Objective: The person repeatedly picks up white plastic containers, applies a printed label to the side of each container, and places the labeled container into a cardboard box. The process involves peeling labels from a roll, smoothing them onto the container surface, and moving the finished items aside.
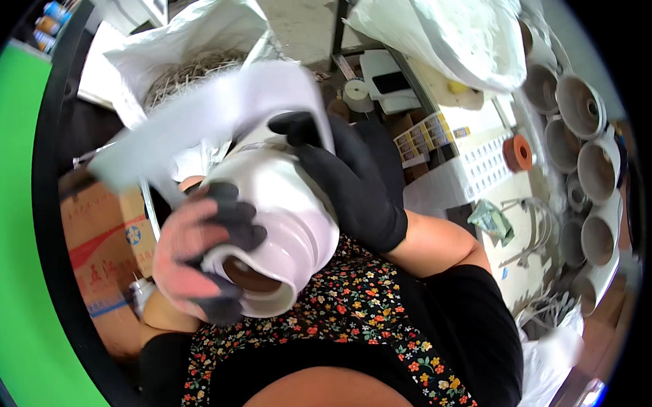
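Note:
A hollow white plastic part (285, 198) with a stepped, rounded body and an open mouth at its lower end is held up in front of my chest. My left hand (203, 254), in a pink glove with black fingers, grips it around the rim of that mouth. On its other side, my right hand (357, 172), in a black glove, clasps the upper body, the fingers curled over its top. A broad, pale arm-like piece (210, 106) stretches leftward across the upper end. Motion blurs it, and I cannot tell whether it is joined to the body.
An open white sack (184, 38) with thin scraps stands ahead. To the right, a table carries a bag of white pieces (472, 34), a phone (390, 82), sticker sheets (422, 138), an orange-red roll (517, 154) and several stacked cup-shaped parts (597, 171). A cardboard box (107, 252) is at left.

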Available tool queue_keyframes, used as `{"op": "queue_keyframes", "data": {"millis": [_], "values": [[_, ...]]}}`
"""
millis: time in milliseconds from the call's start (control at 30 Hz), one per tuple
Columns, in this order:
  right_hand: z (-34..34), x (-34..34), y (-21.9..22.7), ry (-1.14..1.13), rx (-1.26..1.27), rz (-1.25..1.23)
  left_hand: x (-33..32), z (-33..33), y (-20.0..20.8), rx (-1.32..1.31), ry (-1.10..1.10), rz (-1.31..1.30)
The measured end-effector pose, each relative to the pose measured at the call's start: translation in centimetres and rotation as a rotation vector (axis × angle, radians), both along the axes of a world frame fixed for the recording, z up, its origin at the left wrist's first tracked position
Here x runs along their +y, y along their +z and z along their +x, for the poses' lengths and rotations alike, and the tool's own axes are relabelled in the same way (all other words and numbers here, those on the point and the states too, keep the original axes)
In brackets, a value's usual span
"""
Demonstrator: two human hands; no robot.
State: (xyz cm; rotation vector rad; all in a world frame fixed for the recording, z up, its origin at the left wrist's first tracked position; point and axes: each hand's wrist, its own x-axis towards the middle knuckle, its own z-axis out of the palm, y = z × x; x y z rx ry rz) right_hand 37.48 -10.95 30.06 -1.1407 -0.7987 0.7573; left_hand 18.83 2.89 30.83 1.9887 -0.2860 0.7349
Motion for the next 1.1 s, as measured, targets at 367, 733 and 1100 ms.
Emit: {"op": "queue_keyframes", "data": {"millis": [367, 733, 1100], "values": [[3.9, 0.7, -6.0, -0.003, 0.711, -0.088, 1.2, 3.2, -2.3, 0.006, 0.480, -0.543], [3.4, -1.4, -4.2, -0.091, 1.230, -0.077, -1.3, 4.5, -5.9, 0.279, 0.215, -1.092], [5.6, -5.5, -2.2, -0.360, -0.241, -0.146, 2.1, 7.6, -7.2, 0.322, 0.142, -1.083]]}}
